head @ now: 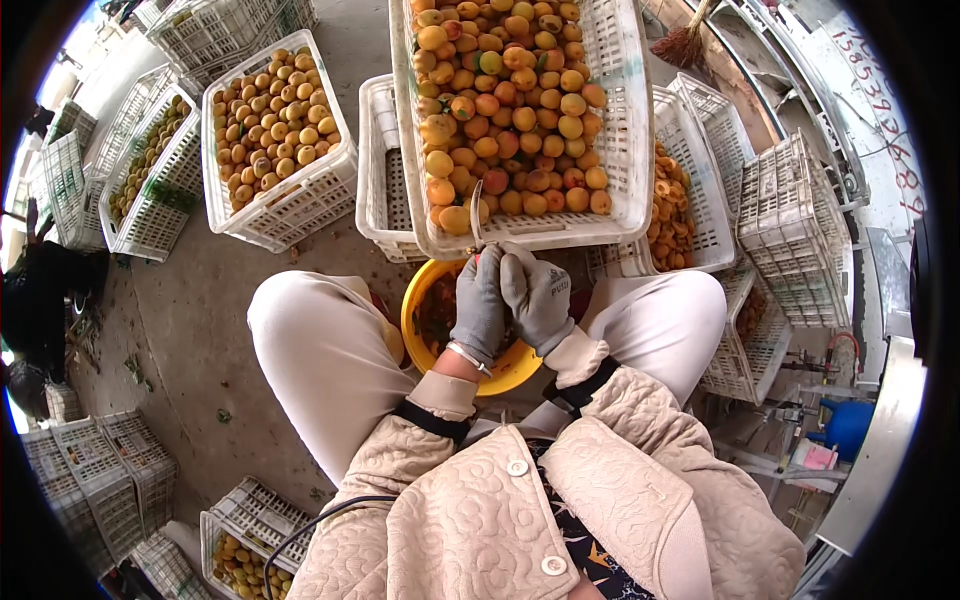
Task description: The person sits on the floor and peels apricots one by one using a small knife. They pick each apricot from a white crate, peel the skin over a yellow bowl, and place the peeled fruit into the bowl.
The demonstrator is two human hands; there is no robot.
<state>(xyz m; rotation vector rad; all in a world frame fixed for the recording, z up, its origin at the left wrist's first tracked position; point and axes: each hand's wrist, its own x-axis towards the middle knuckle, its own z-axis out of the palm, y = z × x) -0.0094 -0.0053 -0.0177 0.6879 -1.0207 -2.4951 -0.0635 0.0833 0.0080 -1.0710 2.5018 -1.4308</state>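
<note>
My left hand [480, 304], in a grey knit work glove, is closed around the handle of a small curved knife [475, 214], its blade pointing away from me. A bit of red shows at the handle. Pressed up beside it, my right hand [534, 296] in a matching glove has curled fingers; anything inside them is hidden. Both hands are over a yellow basin [411, 319] between my knees, which holds dark, wet-looking scraps. Just beyond the blade, a white plastic crate [634, 142] of whole apricots [517, 112] is tilted towards me, resting on other crates.
Right of the tilted crate, another crate [709, 232] holds split apricots [667, 206]. Stacked crates [791, 225] stand farther right, near a broom [681, 43]. More apricot crates [289, 221] line the left. A dark-clothed person [45, 300] is at the left edge. A black cable [322, 514] crosses my sleeve.
</note>
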